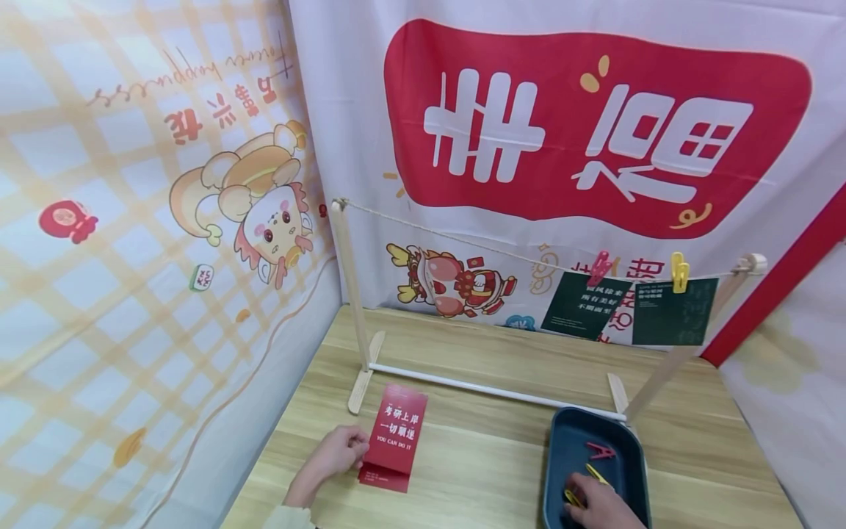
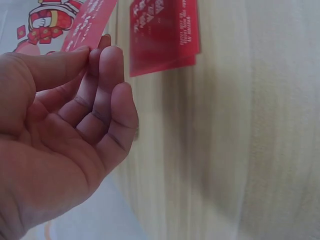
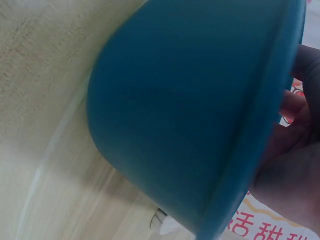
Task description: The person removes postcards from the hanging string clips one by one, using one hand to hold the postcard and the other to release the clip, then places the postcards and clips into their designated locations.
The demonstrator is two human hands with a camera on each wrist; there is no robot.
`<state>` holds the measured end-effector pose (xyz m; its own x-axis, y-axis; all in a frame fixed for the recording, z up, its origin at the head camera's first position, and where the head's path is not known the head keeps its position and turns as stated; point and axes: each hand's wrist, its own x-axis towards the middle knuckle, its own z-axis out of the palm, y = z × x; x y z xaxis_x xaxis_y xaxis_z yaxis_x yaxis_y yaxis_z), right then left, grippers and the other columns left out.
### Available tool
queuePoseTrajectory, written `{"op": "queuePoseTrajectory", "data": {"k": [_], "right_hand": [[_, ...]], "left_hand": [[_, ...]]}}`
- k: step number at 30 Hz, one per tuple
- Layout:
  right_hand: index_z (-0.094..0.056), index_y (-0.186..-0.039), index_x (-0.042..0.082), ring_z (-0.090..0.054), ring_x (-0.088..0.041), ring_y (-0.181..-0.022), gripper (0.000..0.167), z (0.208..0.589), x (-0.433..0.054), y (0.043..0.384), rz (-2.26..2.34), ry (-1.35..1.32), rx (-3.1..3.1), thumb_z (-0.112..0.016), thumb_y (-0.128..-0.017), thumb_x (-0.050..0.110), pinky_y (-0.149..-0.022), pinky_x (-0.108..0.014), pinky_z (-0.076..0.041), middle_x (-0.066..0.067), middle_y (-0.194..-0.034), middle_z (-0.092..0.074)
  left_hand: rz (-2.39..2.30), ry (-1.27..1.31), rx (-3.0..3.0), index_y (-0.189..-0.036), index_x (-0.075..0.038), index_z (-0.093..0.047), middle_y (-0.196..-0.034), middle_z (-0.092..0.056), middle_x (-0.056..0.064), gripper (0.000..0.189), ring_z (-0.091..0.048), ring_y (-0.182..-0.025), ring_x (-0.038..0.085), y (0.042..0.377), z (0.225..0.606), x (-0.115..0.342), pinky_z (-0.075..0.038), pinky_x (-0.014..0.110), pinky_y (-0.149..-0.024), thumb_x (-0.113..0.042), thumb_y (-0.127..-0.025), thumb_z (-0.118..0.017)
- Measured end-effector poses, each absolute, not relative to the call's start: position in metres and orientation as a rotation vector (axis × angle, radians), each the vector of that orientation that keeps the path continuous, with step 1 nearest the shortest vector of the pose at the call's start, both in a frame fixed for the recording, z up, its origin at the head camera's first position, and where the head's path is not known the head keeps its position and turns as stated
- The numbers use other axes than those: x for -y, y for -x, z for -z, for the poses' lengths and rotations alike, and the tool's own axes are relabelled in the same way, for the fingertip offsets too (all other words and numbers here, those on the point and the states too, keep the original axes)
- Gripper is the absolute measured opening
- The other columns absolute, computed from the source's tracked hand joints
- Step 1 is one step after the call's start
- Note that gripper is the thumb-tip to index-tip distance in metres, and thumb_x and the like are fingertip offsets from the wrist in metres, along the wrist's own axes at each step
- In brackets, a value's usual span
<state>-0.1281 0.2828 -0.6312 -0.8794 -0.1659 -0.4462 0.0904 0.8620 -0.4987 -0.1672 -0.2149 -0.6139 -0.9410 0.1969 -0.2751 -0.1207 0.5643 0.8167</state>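
Note:
My left hand (image 1: 338,450) pinches the edge of a red card (image 2: 92,22) between thumb and fingertips, over the left part of the table. Other red printed cards (image 2: 165,37) show beside it in the left wrist view. From the head view the red cards overlap, with white lettering on them. My right hand (image 1: 598,503) reaches into a dark blue tub (image 1: 554,448), its thumb and fingertips around a yellow clothespin (image 1: 572,499). Another yellow clothespin (image 1: 596,473) and a pink clothespin (image 1: 601,450) lie in the tub. In the right wrist view the tub wall hides the fingertips.
Behind both hands stands a wooden rack (image 1: 350,286) with a string (image 1: 456,236) across its top. Two dark green cards (image 1: 674,316) hang at its right, under a pink clip (image 1: 599,268) and a yellow clip (image 1: 679,272). A white bar (image 1: 476,387) joins the rack's feet.

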Motion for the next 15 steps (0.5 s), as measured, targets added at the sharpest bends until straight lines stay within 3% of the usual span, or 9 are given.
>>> {"op": "queuePoseTrajectory", "data": {"k": [15], "right_hand": [[-0.065,-0.102,0.008,-0.063,-0.020,-0.081,0.029,0.638,-0.285,0.133,0.628,-0.039,-2.475,-0.077,-0.083,0.026,-0.076,-0.048,-0.054,-0.003,-0.090,-0.067]], "left_hand": [[-1.279,0.004,-2.459,-0.091,-0.002,-0.066,-0.074,-0.064,0.007,0.006,-0.061,-0.062,0.018,0.159,0.625,0.219,-0.050,0.028,-0.054,-0.007,-0.091,-0.062]]}}
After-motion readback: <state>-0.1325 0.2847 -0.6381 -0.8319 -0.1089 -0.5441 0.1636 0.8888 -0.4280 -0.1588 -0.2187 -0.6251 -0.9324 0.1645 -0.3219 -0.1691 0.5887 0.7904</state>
